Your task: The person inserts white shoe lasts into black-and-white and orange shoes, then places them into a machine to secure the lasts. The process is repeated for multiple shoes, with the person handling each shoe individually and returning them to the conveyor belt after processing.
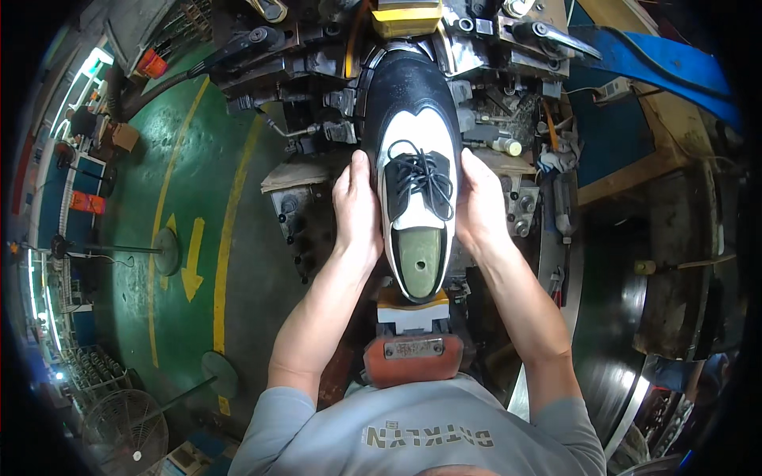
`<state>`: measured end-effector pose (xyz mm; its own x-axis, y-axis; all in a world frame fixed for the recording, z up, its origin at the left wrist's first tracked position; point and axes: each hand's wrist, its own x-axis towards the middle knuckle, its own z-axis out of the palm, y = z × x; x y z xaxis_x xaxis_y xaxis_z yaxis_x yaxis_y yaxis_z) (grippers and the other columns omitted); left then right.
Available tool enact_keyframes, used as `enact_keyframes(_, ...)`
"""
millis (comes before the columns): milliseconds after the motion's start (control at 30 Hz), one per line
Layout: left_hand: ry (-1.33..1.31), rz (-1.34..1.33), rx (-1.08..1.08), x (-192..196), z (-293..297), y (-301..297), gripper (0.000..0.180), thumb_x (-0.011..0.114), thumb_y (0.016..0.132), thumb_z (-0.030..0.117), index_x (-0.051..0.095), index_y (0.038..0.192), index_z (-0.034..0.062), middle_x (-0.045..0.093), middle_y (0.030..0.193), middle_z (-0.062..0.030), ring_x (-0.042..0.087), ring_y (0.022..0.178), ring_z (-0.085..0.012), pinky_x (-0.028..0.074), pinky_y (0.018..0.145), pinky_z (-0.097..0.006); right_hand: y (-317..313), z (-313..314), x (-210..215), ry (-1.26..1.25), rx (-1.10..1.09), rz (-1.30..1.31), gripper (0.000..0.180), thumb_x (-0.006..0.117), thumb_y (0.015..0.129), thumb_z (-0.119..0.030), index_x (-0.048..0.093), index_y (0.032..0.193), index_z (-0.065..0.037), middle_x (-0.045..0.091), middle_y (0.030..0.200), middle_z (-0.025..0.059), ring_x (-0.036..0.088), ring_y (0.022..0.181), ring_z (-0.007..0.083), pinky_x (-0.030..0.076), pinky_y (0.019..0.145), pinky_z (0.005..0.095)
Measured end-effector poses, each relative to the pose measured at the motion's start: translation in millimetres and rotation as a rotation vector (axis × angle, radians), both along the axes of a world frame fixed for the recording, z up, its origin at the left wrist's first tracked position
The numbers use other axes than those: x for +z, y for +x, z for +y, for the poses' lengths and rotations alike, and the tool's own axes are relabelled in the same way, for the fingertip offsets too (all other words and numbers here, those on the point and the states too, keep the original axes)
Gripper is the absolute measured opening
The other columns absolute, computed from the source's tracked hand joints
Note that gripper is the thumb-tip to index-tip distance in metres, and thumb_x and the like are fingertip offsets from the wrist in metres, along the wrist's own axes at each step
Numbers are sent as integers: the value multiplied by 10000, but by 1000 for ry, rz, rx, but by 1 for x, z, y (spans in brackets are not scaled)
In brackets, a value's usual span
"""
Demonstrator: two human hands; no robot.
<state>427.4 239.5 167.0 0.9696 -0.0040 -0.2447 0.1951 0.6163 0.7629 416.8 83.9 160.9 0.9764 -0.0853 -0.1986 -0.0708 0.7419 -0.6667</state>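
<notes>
A black-and-white lace-up shoe (417, 170) sits toe-up at the centre of the view, its black toe pointing to twelve o'clock into the dark metal machine (317, 71), its heel toward six. Dark laces are tied over the white middle, and a greenish form fills the opening (it looks like the shoe is mounted on it). The left hand (357, 210) is pressed flat against the shoe's nine-o'clock side, fingers running up along it; the right hand (479, 206) clasps the three-o'clock side the same way, so the shoe is grasped between both palms. Just below the heel, at six o'clock, is a white and yellow block above an orange-red pad (413, 358) with a metal plate. At twelve o'clock a yellow block (407, 17) tops the machine. Out at nine o'clock lies green floor (182, 166) with yellow lines and an arrow; at seven o'clock stands a fan (123, 432). A blue strip (659, 63) crosses at two o'clock.
</notes>
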Motion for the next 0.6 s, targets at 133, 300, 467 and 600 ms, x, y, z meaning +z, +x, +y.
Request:
enact_keyframes(133,35,-31,55,-10,-1,21,377,411,1053,319,595,1071,-10,642,964,-55,608,822,-120,529,750,-288,25,11,-14,67,-78,11,244,490,1018,-201,604,1013,14,669,964,101,644,838,165,541,771,314)
enact_keyframes(300,18,5,54,-14,2,34,372,415,1051,314,593,1085,-10,644,984,-61,614,847,-128,530,764,-289,34,18,-13,38,-95,41,248,466,1027,-189,592,1050,23,658,977,104,643,849,174,544,782,312)
enact_keyframes(467,4,25,46,-9,3,34,365,418,1050,311,593,1101,-5,650,994,-66,619,854,-132,534,767,-296,32,20,-4,30,-88,35,263,465,1031,-206,590,1056,24,660,981,103,643,847,166,550,776,305)
enact_keyframes(600,1,34,43,-9,2,35,366,422,1049,315,593,1107,-4,652,1003,-70,622,859,-139,537,775,-298,34,18,-10,13,-99,55,271,461,1032,-210,590,1068,26,662,992,110,648,857,176,551,786,310)
